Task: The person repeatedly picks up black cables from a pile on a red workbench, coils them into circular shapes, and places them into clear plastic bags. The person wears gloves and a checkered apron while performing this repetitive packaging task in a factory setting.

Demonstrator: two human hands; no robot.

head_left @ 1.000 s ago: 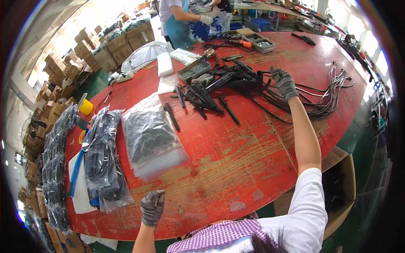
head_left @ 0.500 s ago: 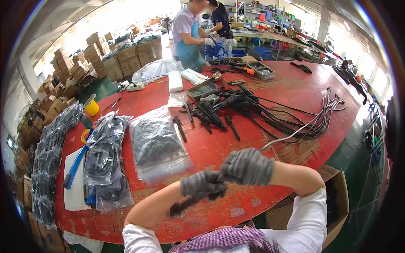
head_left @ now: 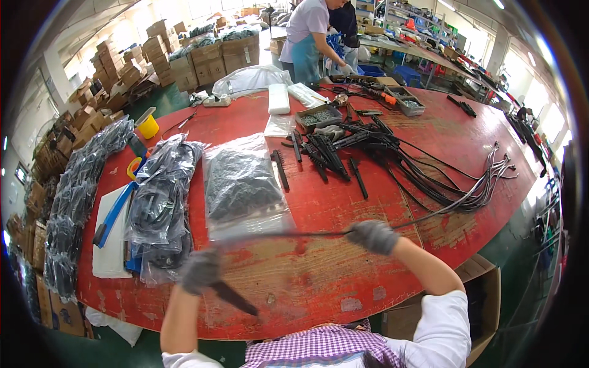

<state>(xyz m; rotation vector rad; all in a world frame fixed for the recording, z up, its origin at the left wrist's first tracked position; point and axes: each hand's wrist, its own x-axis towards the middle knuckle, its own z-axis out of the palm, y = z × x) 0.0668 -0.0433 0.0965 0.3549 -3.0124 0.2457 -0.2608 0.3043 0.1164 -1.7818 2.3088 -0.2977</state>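
My left hand, in a grey glove, is closed near the front left of the red table. Out of it sticks a long dark handle-shaped part, pointing toward me. A black cable stretches nearly level from my left hand to my right hand, also gloved and closed around it. Past my right hand the cable runs on toward a cable bundle with pale ends. Motion blurs my left hand, so its fingers and the cable's end there are unclear.
Beyond my hands lie several black toothed parts, a tray of small metal parts and a clear bag of dark pieces. Bagged cables and a blue-handled cutter are at left. A co-worker stands across the table.
My hands were close together and have moved apart, the left one leftward and the right one slightly rightward. The cable is now drawn out between them. The view has shifted a little.
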